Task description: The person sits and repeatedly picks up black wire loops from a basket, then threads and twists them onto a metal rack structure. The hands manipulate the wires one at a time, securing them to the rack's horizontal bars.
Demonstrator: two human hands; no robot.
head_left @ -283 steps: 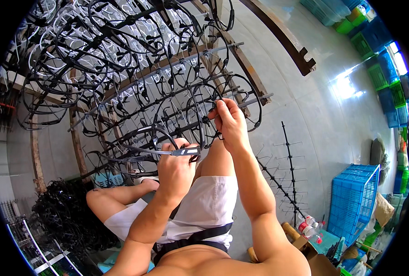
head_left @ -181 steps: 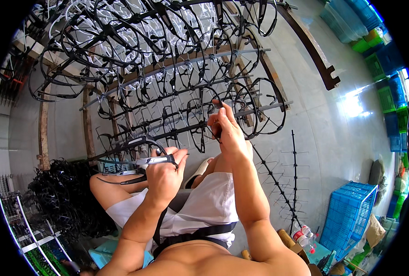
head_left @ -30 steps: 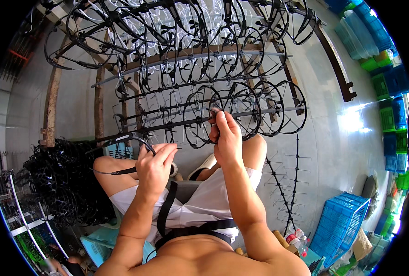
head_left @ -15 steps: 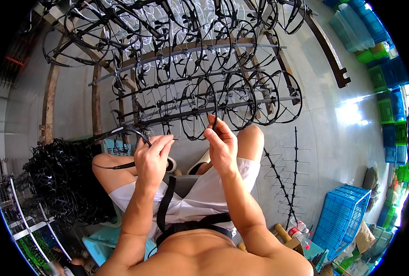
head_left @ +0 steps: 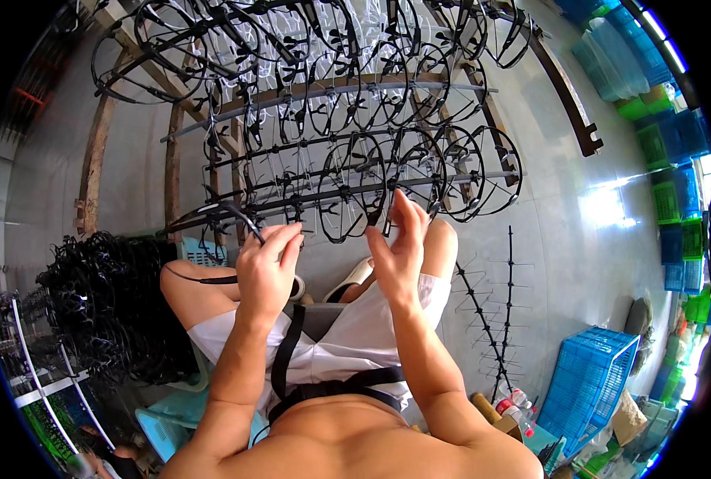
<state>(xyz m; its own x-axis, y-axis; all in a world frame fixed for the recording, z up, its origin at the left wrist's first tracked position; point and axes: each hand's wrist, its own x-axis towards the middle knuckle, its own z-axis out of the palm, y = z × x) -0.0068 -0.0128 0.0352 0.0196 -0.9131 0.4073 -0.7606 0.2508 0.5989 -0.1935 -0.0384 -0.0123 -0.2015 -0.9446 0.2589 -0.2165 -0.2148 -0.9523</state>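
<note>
My left hand (head_left: 264, 275) is closed on a thin black curved band (head_left: 242, 215), its fingertips pinched together. One end of the band arcs up toward the rack, and a thin black strip (head_left: 212, 280) sticks out on the other side of the hand. My right hand (head_left: 398, 259) is raised beside a black hoop-shaped band (head_left: 323, 188) hanging on the rack's lowest bar. Its thumb and fingers are apart, with nothing seen between them. Several similar hoops hang along the black rod (head_left: 331, 194) in front of me.
A wooden-framed rack (head_left: 172, 172) carries rows of black hoops and clear pieces. A heap of black bands (head_left: 104, 307) lies at my left. Clipped rods (head_left: 509, 295) stand on the right, near a blue crate (head_left: 587, 383) and bottles (head_left: 519, 411). Stacked crates (head_left: 667, 191) line the far right.
My right hand has opened and moved slightly right, away from the hoop its fingers were at. A hoop now hangs there on the rod. My left hand stays nearly in place with its band.
</note>
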